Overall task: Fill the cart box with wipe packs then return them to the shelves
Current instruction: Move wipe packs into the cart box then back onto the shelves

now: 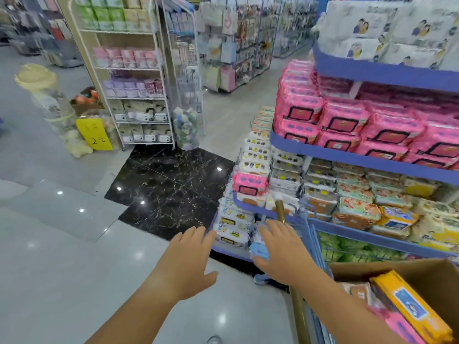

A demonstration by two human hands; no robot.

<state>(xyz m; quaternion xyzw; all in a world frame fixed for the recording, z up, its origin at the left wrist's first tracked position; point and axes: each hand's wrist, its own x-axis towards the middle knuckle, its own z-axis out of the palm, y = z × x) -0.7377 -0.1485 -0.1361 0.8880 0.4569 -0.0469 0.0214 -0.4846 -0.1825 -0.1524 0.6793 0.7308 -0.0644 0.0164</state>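
Note:
A cardboard cart box at the bottom right holds a yellow wipe pack and a pink pack. The blue shelves on the right are stacked with pink wipe packs and mixed packs below. White packs are piled at the shelf's low end. My left hand is stretched toward that pile, fingers spread, holding nothing. My right hand is just right of it, with a small blue wipe pack between thumb and fingers, close to the low shelf.
The cart's gold handle bar runs under my right forearm. A white wire rack of goods stands across the aisle, with a yellow price sign and a tall clear jar beside it. Black marble tiles lie between.

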